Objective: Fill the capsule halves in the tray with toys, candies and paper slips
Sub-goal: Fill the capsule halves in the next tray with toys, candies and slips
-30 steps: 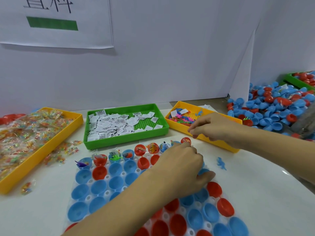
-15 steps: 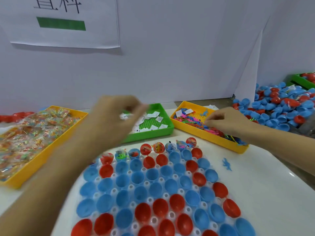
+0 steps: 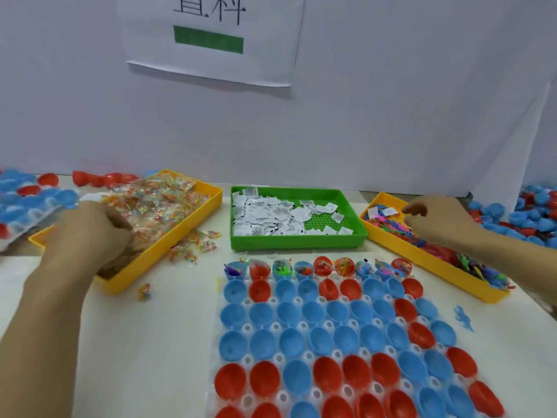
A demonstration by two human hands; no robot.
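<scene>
1. Far left on the counter (image 3: 168,342), a spare tray of blue and red capsule halves (image 3: 27,200) lies partly out of view.
2. The left hand (image 3: 90,233) has swung over in the last second from the capsule tray to the yellow candy tray (image 3: 208,203) at the left. It now sits down among the wrapped candies (image 3: 156,203), fingers curled as if gathering some; whether it has one pinched cannot be told from here.
3. A few loose candies (image 3: 196,245) lie on the counter just beside that tray.
4. The green tray (image 3: 298,241) at the middle far side holds the paper slips (image 3: 271,212), untouched by either hand.
5. Near and centre, the clear capsule tray (image 3: 247,327) carries rows of blue and red capsule halves (image 3: 301,342). Only the far row (image 3: 316,268) holds anything; every row nearer stands empty, so the task looks barely begun.
6. At the right, the yellow toy tray (image 3: 428,260) holds bright plastic toys (image 3: 391,224). The right hand (image 3: 434,218) has stayed over it, fingers curled down into the heap, seemingly picking at one.
7. One blue toy (image 3: 462,318) lies loose on the counter right of the capsule tray.
8. With each hand now at its own supply, the next filling round probably brings candy and toy to the second row together
</scene>
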